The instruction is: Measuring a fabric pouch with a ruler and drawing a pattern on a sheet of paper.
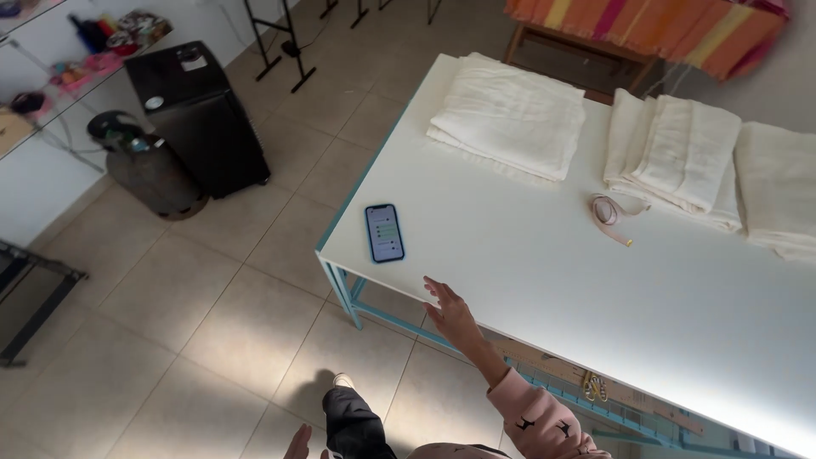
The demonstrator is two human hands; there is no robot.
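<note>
Two hands show: right hand (448, 308) spread wide at the counter (544, 280) edge near the phone (384, 232); left hand (297, 442) low, empty.

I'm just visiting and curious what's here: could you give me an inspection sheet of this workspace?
Surface: white table with blue frame.
Job's things: phone, screen lit, near the table edge.
Clutter: folded cloths, more cloth stacks, rolled tape measure.
Hands: right hand open at the table edge near the phone; left hand open, low, empty.
Cables: nothing seen.
Surroundings: tiled floor, black cabinet, gas cylinder, shelf.
</note>
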